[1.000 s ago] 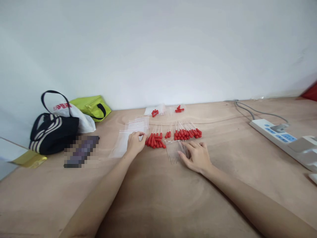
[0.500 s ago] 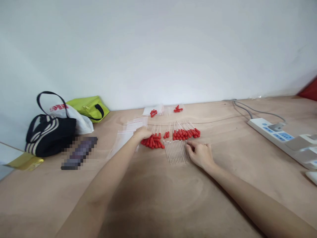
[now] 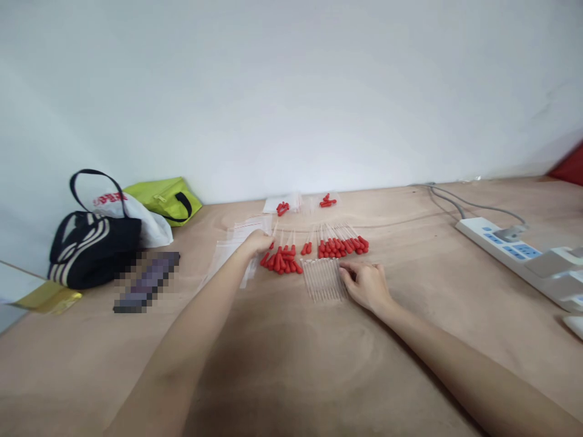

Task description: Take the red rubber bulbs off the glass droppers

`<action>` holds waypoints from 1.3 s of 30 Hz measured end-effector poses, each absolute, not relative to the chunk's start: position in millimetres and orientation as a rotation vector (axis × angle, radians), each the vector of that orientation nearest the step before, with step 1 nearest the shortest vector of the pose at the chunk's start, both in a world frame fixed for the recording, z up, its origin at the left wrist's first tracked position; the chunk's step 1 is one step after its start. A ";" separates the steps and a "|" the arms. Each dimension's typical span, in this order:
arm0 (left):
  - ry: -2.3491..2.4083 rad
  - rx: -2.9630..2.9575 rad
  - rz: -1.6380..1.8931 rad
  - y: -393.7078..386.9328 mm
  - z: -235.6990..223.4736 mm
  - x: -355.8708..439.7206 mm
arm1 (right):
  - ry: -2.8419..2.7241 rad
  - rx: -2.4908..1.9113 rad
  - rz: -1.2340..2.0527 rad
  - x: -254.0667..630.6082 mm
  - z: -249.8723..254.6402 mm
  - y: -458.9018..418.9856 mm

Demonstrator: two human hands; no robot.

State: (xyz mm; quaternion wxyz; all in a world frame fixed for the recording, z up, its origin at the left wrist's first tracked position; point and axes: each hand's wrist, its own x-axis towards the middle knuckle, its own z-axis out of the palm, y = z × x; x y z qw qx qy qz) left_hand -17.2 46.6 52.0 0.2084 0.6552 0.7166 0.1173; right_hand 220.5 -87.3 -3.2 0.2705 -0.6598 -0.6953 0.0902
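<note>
My left hand (image 3: 260, 241) is closed at the left edge of a bunch of glass droppers with red rubber bulbs (image 3: 281, 261). A dropper (image 3: 272, 246) shows at its fingertips, its thin tube pointing up and away. A row of clear glass tubes without bulbs (image 3: 322, 280) lies side by side on the table. Against the right end of this row, my right hand (image 3: 367, 283) rests with curled fingers; what its fingertips grip, if anything, is hidden. Behind the row lie more red-bulbed droppers (image 3: 341, 246), with a small pair (image 3: 306, 248) to their left.
Clear zip bags (image 3: 223, 258) lie left of the droppers, partly behind my left forearm. Two bagged dropper sets (image 3: 283, 207) sit near the wall. Bags (image 3: 98, 246) and a pixelated dark object (image 3: 148, 282) are at left. A power strip (image 3: 510, 249) with a cable is at right.
My left hand has shifted slightly left, and a dropper now shows at its fingertips. My right hand has barely moved, edging a little left along the tubes.
</note>
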 end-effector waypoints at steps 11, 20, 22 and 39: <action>1.095 2.665 0.957 -53.7 38.3 7.1 | -1.515 -1.381 0.098 234.9 -8.3 -83.7; 0.913 2.870 1.179 -63.4 8.3 26.2 | -2.124 -1.065 -0.236 227.8 1.8 -94.7; 0.888 2.875 1.221 -65.0 7.3 28.1 | -2.142 -1.044 -0.296 225.0 -0.1 -93.8; 0.811 2.850 1.044 -70.8 7.1 14.7 | -2.206 -1.036 -0.289 225.9 -1.1 -105.3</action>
